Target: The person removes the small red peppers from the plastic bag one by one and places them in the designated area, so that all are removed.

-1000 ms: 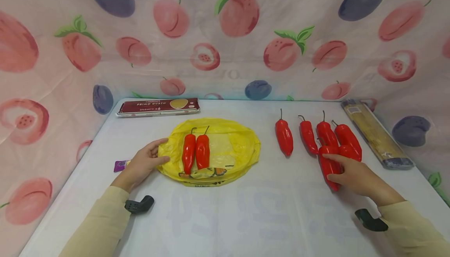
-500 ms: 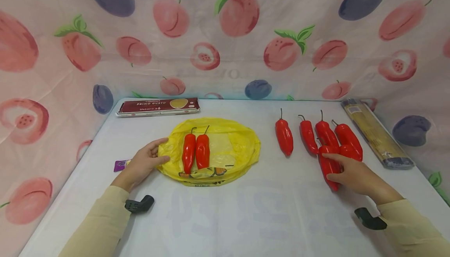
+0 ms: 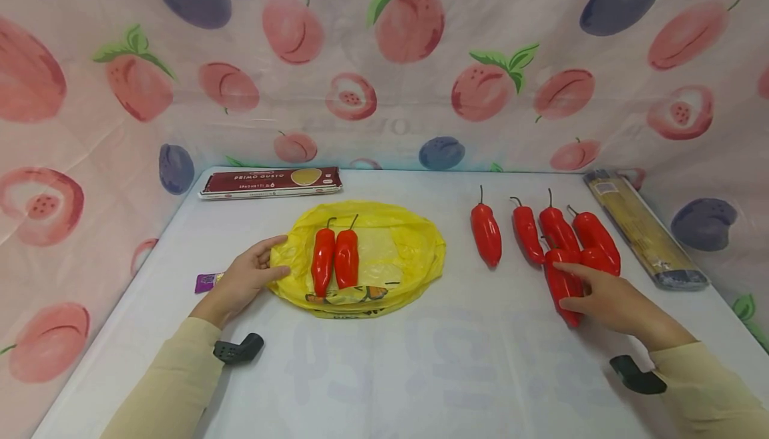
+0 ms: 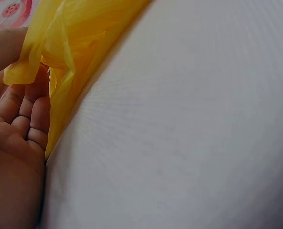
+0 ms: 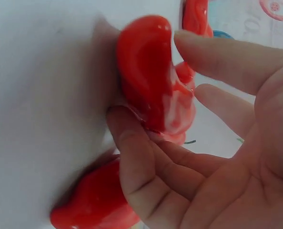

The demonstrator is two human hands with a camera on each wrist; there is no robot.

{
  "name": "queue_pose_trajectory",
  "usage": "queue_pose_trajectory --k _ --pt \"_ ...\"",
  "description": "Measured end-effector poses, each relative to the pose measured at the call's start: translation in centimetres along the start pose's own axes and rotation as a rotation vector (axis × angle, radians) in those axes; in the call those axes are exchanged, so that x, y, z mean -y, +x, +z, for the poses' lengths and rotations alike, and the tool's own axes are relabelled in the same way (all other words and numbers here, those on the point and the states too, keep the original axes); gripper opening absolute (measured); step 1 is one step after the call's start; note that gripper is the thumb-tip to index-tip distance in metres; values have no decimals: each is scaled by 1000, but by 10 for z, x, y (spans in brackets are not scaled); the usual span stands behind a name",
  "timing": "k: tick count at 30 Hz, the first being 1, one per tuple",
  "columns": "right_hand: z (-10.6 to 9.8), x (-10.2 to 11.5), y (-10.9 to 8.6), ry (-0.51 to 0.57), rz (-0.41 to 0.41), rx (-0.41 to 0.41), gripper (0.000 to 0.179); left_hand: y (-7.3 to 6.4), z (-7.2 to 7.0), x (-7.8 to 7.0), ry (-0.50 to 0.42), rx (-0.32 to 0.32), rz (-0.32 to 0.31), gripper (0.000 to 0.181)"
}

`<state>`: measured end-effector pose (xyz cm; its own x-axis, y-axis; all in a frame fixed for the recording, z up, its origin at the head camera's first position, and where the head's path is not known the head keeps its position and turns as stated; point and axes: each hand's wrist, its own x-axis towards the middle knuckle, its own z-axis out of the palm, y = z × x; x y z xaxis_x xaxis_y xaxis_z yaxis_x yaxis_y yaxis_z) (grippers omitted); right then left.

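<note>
My left hand (image 3: 240, 282) pinches the left edge of a yellow plastic bag (image 3: 414, 245). In the left wrist view, the bag's yellow film (image 4: 84, 33) passes between the fingers. Two red peppers (image 3: 322, 259) lie side by side in the bag, stems pointing away. On the right, my right hand (image 3: 615, 305) holds the nearest red pepper (image 3: 561, 285) of a cluster. From the right wrist, thumb and curled fingers lie on either side of this pepper (image 5: 144, 57). Several more red peppers (image 3: 527, 235) lie just behind it.
A lone red pepper (image 3: 485, 233) lies between bag and cluster. A dark red spaghetti pack (image 3: 270, 183) is at the back left, a clear pasta pack (image 3: 645, 229) along the right edge. A small purple packet (image 3: 205, 283) sits behind my left wrist. Fruit-print cloth walls (image 3: 384, 92) surround the table.
The peppers near my right hand have shifted very slightly. My left hand and the bag stay where they were, and my right hand keeps its place at the same pepper.
</note>
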<state>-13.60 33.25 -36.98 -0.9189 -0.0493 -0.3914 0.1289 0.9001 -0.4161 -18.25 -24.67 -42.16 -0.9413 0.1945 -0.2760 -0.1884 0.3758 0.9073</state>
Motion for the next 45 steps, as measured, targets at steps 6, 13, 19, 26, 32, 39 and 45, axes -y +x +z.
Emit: queue_pose_trajectory --k 6,13,19,26,32,39,45 --pt "-9 -1 -5 -12 -13 -7 92 1 0 1 -4 5 9 75" --pt "-20 7 -12 -39 -37 -71 91 1 0 2 1 3 7 75" --pt "-24 24 -14 -61 -81 -154 91 1 0 3 6 3 2 75" --pt "-21 56 -12 -30 -170 -197 90 3 -1 3 -2 0 -19 75" --pt "-10 88 -4 14 -217 -222 83 3 -1 4 -8 1 -17 75" --pt "10 122 10 48 -275 -191 78 3 1 4 -3 9 -8 75" --pt "30 151 28 95 -337 -170 72 2 1 3 -3 8 -9 75"
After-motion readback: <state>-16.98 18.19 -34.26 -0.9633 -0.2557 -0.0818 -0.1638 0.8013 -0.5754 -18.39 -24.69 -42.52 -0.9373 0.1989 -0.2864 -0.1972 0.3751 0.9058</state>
